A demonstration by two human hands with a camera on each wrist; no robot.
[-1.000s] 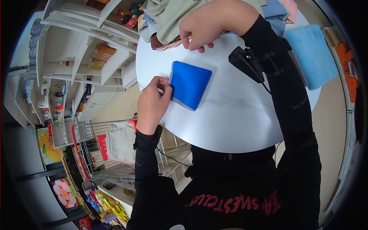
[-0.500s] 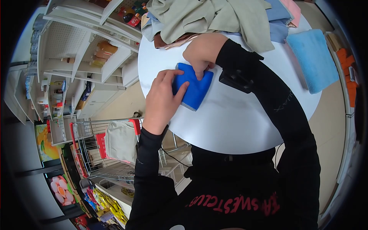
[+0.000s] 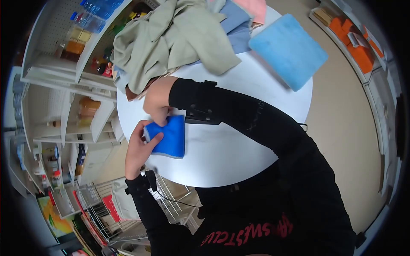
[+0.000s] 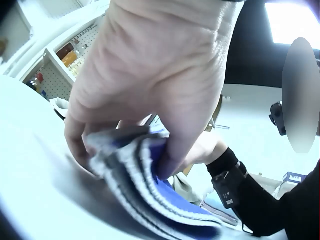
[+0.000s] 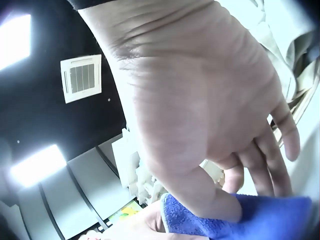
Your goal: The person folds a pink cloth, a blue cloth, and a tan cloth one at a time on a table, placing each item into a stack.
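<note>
1. Blue cloth (image 3: 173,141), one, lies folded on the white table (image 3: 218,160), near its edge, between the two hands. The left hand (image 3: 139,149) has its thumb on top of that cloth and its fingers at the side; the right hand (image 3: 159,99) bends down over the far edge, its thumb pushing a dent into the fabric. One light-blue cloth (image 3: 288,51) lies well apart. A heap of fabric (image 3: 188,38) in green, grey-blue, pink and brown overlaps too much to count piece by piece. At least two blue-capped bottles (image 3: 89,22) show. If both hands pulled unevenly, the blue cloth could skew and its edges fall out of line, as the smooth tabletop probably offers little grip.

2. From the left wrist, the left hand is closed narrow, pinching several layers of the blue cloth between thumb and fingers; blur keeps me from an exact count. Those pale edges sit splayed rather than flush, so a loose pinch could let one slip free. One black device (image 4: 227,187) sits on the other wrist.

3. From the right wrist, the right hand's thumb lies on the near face of the blue cloth with fingertips behind it, a narrow pinch; how firm, I cannot tell. Catching only the top layer there could drag it off the ones below. Overhead are two lights (image 5: 37,165) and one vent (image 5: 82,78).
</note>
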